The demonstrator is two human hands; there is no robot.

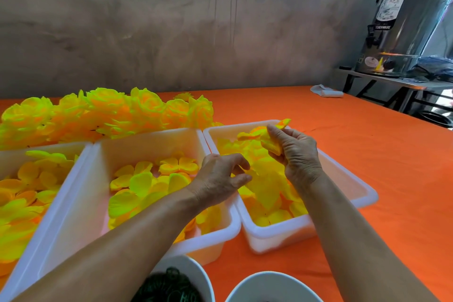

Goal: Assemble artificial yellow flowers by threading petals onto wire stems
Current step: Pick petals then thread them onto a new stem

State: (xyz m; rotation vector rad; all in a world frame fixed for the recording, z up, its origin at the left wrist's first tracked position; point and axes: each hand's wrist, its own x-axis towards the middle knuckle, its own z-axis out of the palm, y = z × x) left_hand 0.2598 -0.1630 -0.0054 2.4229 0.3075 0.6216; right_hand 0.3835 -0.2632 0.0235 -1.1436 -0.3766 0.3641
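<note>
A pile of finished flowers lay beyond the trays. The left hand pinched a petal from the right tray; the right hand gripped stacked petals. Many loose petals remained.

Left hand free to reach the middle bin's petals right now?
Probably not yet: the left hand pinches a petal over the right bin. The middle bin lies open just beside it, nothing blocking.

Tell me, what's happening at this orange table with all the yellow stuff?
A person is making artificial flowers. The right hand holds a small stack of yellow petals above the rightmost white bin, while the left hand pinches another petal out of that bin. Two more bins of petals sit to the left, and finished flowers are piled behind them.
</note>
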